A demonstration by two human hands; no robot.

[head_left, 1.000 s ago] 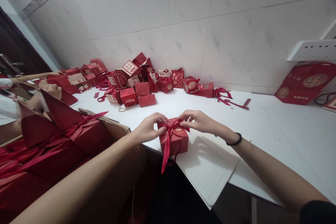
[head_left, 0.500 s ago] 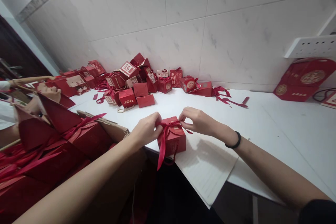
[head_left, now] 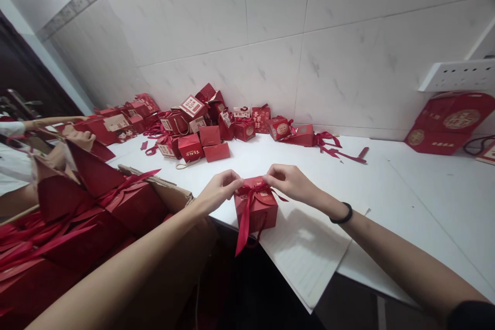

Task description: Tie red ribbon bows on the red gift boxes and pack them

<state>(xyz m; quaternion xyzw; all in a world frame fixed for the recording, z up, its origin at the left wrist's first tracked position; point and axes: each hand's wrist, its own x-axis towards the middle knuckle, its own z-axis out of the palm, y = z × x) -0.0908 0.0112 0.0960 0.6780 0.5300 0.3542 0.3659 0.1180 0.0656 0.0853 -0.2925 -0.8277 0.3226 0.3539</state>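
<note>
A small red gift box [head_left: 263,216] stands at the table's front edge, partly on a lined paper sheet. Across its top runs a dark red ribbon [head_left: 243,227] tied in a bow, one long tail hanging down the front. My left hand [head_left: 222,190] pinches the bow's left loop between thumb and finger. On the other side my right hand [head_left: 288,180], with a black band at the wrist, pinches the right loop. A twisted cord handle [head_left: 263,224] hangs at the box's front.
A cardboard carton [head_left: 170,193] full of ribboned red boxes [head_left: 135,206] stands at the left. More red boxes [head_left: 191,148] and loose ribbons [head_left: 328,144] lie along the wall. Lined paper [head_left: 309,252] overhangs the table edge. Another person's hand [head_left: 79,139] is far left.
Both hands stay at the bow; the left fingers have shifted from a curled grip to a straighter pinch. The whole scene sits slightly lower in view.
</note>
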